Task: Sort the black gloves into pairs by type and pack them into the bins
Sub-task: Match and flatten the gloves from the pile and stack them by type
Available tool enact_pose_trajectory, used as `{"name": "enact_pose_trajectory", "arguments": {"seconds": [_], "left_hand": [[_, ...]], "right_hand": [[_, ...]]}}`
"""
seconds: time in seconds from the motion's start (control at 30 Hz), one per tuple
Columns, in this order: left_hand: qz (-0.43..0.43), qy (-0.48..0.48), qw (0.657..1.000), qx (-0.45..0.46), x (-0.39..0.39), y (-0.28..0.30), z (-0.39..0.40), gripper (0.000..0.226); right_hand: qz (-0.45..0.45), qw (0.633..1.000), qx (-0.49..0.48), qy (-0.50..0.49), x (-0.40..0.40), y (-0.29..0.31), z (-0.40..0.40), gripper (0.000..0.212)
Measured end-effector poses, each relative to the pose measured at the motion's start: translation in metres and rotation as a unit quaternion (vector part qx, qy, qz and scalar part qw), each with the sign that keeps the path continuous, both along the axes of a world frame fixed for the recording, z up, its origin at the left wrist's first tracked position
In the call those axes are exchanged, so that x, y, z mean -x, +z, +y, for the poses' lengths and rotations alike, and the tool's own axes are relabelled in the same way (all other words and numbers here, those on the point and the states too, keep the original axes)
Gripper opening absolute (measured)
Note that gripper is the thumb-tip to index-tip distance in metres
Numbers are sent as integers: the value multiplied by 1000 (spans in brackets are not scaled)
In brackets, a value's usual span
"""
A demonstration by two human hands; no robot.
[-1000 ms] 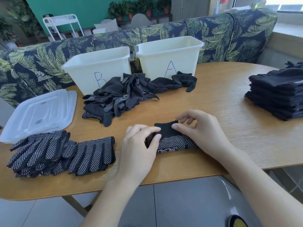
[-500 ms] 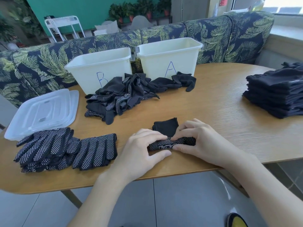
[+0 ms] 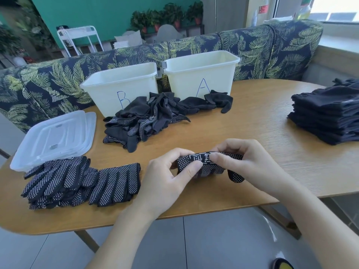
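centre of frame, a little below the middle: rolled dotted glove bundle (image 3: 209, 165) held just above the near part of the table (image 3: 252, 121). left hand (image 3: 167, 177) pinches its left end, thumb on the front face and fingers curled over the top. right hand (image 3: 246, 164) grips the right end the same way, fingers wrapped over the roll. both hands clamped on it.

handling, as a judgement: knit fabric, light, soft, no stiffness of its own. the grip dots should keep it from slipping. the roll will likely spring open if released, so best held at both ends or across the fold. one loose fingertip or thumb hangs out at lower right of the roll.

orientation: long axis runs left to right across the frame, roughly level, printed band facing up toward the camera.

surroundings: bin b (image 3: 120, 88) and bin a (image 3: 202, 72) stand side by side in the upper middle. mixed unsorted glove heap (image 3: 147, 117) lies in front of them, touching both. flat dotted gloves (image 3: 81, 181) at lower left. plain glove stack (image 3: 328, 115) at the right edge. clear lids (image 3: 54, 138) at left.
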State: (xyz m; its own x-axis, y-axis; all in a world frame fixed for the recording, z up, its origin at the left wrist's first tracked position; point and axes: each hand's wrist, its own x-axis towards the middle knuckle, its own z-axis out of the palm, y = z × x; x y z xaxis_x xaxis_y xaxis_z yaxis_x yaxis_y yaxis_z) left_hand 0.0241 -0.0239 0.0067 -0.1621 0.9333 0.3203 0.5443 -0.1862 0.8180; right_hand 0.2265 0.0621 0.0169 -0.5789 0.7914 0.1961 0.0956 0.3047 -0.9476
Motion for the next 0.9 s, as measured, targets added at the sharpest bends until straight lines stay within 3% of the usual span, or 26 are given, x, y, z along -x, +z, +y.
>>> {"name": "enact_pose_trajectory", "arguments": {"seconds": [0.23, 0.4, 0.63, 0.77, 0.9], "left_hand": [[-128, -1, 992, 10, 4, 10, -2, 15], [-137, 15, 990, 19, 6, 10, -6, 14], [-203, 17, 979, -4, 10, -7, -32, 50], [-136, 30, 990, -38, 12, -9, -57, 33], [-77, 106, 990, -46, 20, -12, -65, 27]], "right_hand": [[75, 994, 72, 35, -1, 10, -6, 37], [107, 992, 59, 6, 11, -2, -11, 30], [144, 986, 71, -32, 32, -10, -19, 24], [151, 985, 79, -39, 44, -16, -28, 26], [145, 986, 84, -13, 57, -18, -40, 42]]}}
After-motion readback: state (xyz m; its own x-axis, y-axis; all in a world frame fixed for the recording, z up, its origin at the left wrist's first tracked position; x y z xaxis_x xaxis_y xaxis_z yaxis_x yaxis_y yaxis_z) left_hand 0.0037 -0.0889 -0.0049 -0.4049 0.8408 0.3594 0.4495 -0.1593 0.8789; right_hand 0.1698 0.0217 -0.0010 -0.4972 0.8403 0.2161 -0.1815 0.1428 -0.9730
